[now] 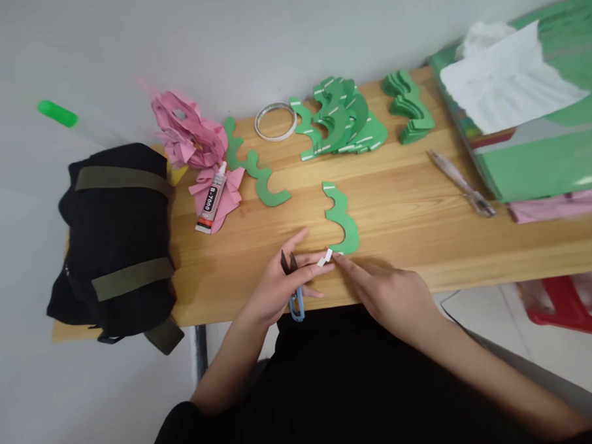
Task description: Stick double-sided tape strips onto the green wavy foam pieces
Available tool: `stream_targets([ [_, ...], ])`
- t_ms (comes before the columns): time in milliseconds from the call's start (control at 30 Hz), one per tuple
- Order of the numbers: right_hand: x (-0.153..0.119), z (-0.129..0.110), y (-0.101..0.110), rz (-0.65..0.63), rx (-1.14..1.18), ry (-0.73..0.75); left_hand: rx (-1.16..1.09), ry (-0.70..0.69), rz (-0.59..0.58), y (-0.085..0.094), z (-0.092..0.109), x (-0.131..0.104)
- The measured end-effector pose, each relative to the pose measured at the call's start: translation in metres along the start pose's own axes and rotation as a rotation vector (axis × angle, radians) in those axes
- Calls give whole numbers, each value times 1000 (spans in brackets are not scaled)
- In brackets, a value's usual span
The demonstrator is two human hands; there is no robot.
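A green wavy cutout (344,223) lies flat on the table in front of me, with a white strip on its upper end. My left hand (283,275) is closed around small scissors (296,304) with dark blades and a blue handle. Small white tape pieces (326,257) sit at its fingertips, by the cutout's lower end. My right hand (392,296) reaches that same end from the right, its index fingertip touching there. The other right fingers are curled together, and whatever is pinched beneath them is hidden.
Behind are a tape roll (275,122), stacked green cutouts (345,118) and another stack (408,106). Loose green cutouts (265,184), pink pieces (189,132), a glue tube (211,198) and a black bag (120,243) lie left. A pen (461,182) and green sheets (533,159) lie right.
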State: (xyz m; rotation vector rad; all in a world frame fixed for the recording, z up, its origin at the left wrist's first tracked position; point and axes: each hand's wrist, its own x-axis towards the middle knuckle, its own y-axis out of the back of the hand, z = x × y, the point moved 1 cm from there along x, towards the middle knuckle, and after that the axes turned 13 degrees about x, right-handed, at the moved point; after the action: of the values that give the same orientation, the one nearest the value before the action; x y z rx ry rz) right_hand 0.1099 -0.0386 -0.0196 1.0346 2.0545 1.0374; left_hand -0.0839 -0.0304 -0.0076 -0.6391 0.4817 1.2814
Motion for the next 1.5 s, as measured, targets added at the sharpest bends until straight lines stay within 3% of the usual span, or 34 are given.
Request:
stream_targets([
  [133, -3, 1, 1, -44, -81, -15, -22, 6, 12, 1, -1, 1],
  [233, -7, 7, 4, 5, -15, -22, -33, 6, 19, 1, -1, 0],
  [367, -5, 14, 17, 156, 345, -43, -47, -3, -71, 0, 0, -1],
  [500, 5, 11, 30, 183, 717, -127, -48, -37, -193, -3, 5, -1],
  [667, 9, 6, 40, 274, 902, -139, 26, -125, -201, -11, 14, -3],
  [933, 1, 2, 43, 304, 1049, -170, 162, -312, 41, -21, 23, -6],
  [1067, 0, -2, 32, 218, 971, -87, 70, -358, 137, -27, 22, 1],
  [1200, 7, -16, 16, 77, 875, 77, -101, -395, 345, -36, 15, 9],
  [1300, 17, -27, 3, 71, 901, 74, -142, -476, 484, -44, 6, 15],
  [1500, 23, -24, -3, 54, 815, 5, 44, -630, 555, -43, -10, 13],
])
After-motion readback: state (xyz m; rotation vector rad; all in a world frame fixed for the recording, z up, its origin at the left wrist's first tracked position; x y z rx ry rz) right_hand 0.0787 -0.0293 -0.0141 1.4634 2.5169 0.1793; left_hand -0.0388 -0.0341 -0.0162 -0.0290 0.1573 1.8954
